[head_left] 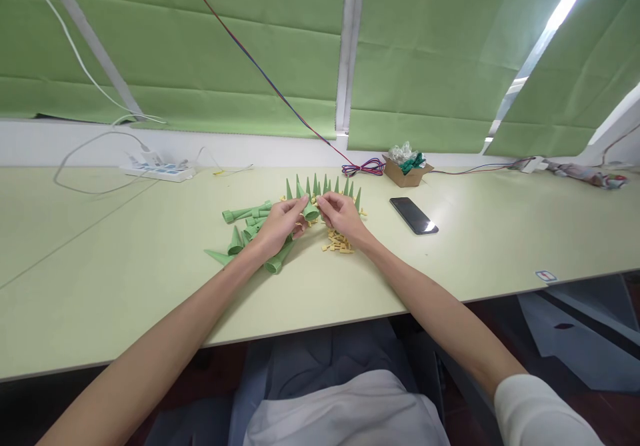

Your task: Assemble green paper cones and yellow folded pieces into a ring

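Observation:
My left hand (pixel 284 225) is closed on a green cone (pixel 311 213), its wide end toward me. Close beside it, my right hand (pixel 340 211) has its fingers pinched together near the cone's rim; a small yellow bit shows at the fingertips, too small to make out well. Behind both hands stands a row of upright green cones (pixel 315 185) with yellow pieces at their bases. Loose green cones (pixel 280 257) lie around and under my left hand. A pile of small yellow pieces (pixel 339 241) lies just below my right hand.
A black phone (pixel 414 216) lies to the right. Farther back are a small cardboard box (pixel 406 174) with plastic and green material, a coiled cable (pixel 363 167), and a white power strip (pixel 160 171) at left. The table's front edge (pixel 310 331) runs near my body.

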Demonstrator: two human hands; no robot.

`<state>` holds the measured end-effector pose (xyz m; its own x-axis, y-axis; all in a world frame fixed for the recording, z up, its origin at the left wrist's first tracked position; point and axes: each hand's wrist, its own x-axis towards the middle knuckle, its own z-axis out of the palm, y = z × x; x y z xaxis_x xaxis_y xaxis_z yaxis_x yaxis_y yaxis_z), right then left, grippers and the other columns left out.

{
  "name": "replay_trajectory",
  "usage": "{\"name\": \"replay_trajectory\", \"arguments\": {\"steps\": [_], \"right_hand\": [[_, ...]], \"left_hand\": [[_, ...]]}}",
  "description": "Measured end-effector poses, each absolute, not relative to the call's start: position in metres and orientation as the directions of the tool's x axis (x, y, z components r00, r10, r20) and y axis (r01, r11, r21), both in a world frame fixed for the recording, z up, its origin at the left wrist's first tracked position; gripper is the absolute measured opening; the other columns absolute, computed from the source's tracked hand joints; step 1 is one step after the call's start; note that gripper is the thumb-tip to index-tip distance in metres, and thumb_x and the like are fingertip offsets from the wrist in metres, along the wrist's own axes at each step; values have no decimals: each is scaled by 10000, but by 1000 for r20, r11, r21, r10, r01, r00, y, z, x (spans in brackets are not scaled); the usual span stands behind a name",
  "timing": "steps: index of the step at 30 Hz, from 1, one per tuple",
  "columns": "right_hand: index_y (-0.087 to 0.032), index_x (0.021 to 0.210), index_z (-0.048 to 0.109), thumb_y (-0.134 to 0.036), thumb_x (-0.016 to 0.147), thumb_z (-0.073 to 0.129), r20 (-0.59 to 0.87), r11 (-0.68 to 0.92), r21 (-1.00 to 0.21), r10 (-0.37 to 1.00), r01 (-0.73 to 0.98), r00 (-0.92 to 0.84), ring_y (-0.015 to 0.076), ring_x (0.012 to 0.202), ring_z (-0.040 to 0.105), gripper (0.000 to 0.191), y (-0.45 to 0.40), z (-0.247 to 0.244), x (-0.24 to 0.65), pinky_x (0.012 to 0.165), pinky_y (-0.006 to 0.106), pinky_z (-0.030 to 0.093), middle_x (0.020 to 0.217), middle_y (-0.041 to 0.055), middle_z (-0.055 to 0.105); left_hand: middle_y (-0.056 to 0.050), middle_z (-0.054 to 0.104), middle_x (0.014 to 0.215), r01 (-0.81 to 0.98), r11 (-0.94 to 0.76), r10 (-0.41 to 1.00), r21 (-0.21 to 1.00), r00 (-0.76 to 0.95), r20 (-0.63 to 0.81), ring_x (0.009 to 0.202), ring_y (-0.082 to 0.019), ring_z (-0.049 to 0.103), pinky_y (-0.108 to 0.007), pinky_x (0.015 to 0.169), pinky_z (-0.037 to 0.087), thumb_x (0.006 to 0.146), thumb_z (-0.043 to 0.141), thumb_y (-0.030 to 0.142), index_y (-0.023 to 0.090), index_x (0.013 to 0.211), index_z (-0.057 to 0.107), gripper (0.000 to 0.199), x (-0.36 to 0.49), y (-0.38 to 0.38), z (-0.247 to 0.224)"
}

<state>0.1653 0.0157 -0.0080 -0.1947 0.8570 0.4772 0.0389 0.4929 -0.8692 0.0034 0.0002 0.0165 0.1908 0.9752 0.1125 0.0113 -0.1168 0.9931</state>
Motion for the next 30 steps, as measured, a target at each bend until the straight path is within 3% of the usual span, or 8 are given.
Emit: {"name": "replay_trajectory", "arguments": {"steps": [9, 15, 19, 25, 27, 30], "right_hand": [[-213, 656, 494, -584, 907, 530, 463, 486, -862, 870, 145, -170, 117, 519, 378, 450, 19, -10, 167, 515, 266, 311, 530, -36, 412], [-216, 561, 360, -433, 916, 494, 463, 482, -847, 876, 223, -135, 107, 512, 343, 437, 21, -11, 166, 523, 262, 284, 497, -46, 326], [-215, 547, 301, -336, 895, 482, 462, 471, -847, 882, 248, -97, 97, 506, 306, 410, 20, -10, 166, 539, 262, 285, 490, -53, 288], [-212, 619, 439, -517, 923, 497, 451, 448, -871, 892, 204, -33, 114, 520, 363, 435, 20, -11, 166, 525, 266, 303, 516, -42, 366], [-215, 661, 473, -606, 914, 493, 452, 445, -876, 892, 188, -3, 125, 533, 392, 466, 22, -11, 166, 514, 268, 309, 533, -36, 380], [-219, 707, 489, -691, 888, 489, 459, 448, -875, 888, 182, 17, 136, 554, 416, 505, 24, -12, 166, 507, 273, 324, 568, -25, 399]], "left_hand": [[39, 420, 534, 307, -378, 923, 873, 191, 333, 462, -92, 360, -239, 439, 302, 861, 620, 569, 192, 692, 511, 427, 2, -4, 16], [-36, 570, 845, 420, -571, 816, 705, 204, 540, 646, -123, 501, -237, 544, 428, 849, 637, 496, 177, 791, 612, 326, 2, -2, 10], [-62, 586, 930, 434, -618, 780, 656, 233, 580, 677, -129, 525, -235, 532, 445, 854, 647, 449, 176, 824, 648, 275, 2, -1, 6], [-69, 622, 1084, 453, -569, 812, 686, 175, 558, 678, -116, 576, -247, 603, 477, 865, 651, 452, 206, 1047, 628, 307, 2, -1, 7], [-52, 637, 1017, 431, -529, 838, 730, 134, 528, 647, -114, 570, -244, 588, 467, 870, 641, 474, 205, 1016, 599, 310, 2, -1, 8], [0, 588, 681, 396, -427, 902, 813, 120, 416, 495, -113, 489, -247, 495, 397, 924, 527, 561, 195, 838, 569, 379, 3, -2, 10]]}}
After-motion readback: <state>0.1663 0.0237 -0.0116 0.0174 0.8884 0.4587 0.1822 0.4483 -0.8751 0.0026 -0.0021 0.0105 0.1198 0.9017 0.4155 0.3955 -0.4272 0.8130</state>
